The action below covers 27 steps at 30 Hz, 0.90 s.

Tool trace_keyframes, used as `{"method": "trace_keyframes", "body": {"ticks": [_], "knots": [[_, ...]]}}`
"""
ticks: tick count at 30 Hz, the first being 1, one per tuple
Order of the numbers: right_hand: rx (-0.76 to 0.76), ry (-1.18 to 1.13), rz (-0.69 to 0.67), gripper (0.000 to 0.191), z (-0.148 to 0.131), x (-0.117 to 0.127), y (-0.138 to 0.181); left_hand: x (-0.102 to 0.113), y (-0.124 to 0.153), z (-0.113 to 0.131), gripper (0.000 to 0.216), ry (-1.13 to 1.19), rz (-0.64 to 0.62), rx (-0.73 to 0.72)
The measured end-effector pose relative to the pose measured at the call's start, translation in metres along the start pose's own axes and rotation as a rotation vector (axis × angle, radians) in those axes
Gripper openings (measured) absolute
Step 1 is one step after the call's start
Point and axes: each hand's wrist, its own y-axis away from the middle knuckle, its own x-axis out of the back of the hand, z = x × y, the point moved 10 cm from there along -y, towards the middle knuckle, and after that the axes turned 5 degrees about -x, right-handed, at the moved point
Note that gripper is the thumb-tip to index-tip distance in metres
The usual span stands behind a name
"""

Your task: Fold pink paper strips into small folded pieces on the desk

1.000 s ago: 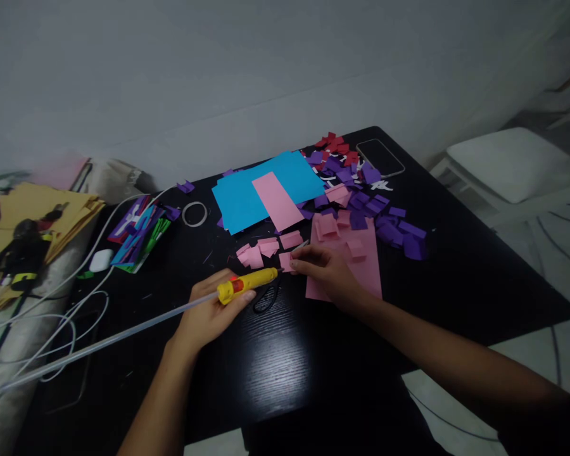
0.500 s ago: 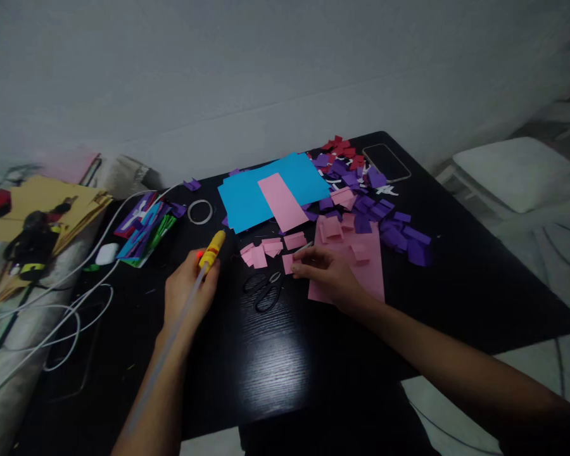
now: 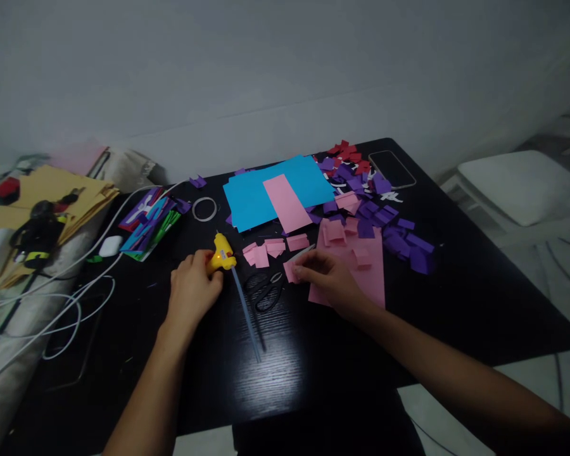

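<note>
My left hand (image 3: 190,288) is closed round the handle of a yellow glue gun (image 3: 223,252). From the gun's back end a long translucent glue stick (image 3: 246,313) slants towards me over the black table. Between the fingertips of my right hand (image 3: 332,278) is a small folded pink paper piece (image 3: 291,272). A thin, pale pointed thing (image 3: 300,254) shows beside those fingers; I cannot tell whether they hold it. Black-handled scissors (image 3: 266,294) lie between my hands. Several folded pink pieces (image 3: 261,253) rest just beyond, and a pink sheet (image 3: 373,272) lies partly under my right hand.
Blue sheets (image 3: 247,206) with a pink strip (image 3: 287,206) on top lie at the back. Purple pieces (image 3: 408,244) and red ones (image 3: 346,152) are heaped right, by a phone (image 3: 393,170). A tape roll (image 3: 204,209), coloured papers (image 3: 154,228) and white cables (image 3: 78,316) are left.
The glue gun has turned in my left hand, so its glue stick now points towards me and right instead of over my forearm. My right hand still pinches the pink piece.
</note>
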Motion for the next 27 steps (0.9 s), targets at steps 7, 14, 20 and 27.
{"method": "trace_keyframes", "body": {"ticks": [7, 14, 20, 27], "knots": [[0.046, 0.049, 0.005, 0.029, -0.004, -0.004, 0.005, 0.024, 0.009, 0.009, 0.047, 0.002, 0.222, -0.020], [0.132, 0.240, -0.005, 0.032, -0.006, -0.016, 0.014, 0.033, 0.044, 0.098, 0.014, 0.594, 0.232, -0.556], [0.200, 0.343, -0.054, 0.028, -0.006, -0.025, 0.019, 0.013, 0.052, 0.121, 0.007, 0.720, 0.031, -0.595], [0.061, 0.209, -0.115, 0.030, -0.001, -0.028, 0.014, 0.005, 0.044, 0.103, 0.016, 0.916, 0.021, -0.417]]}}
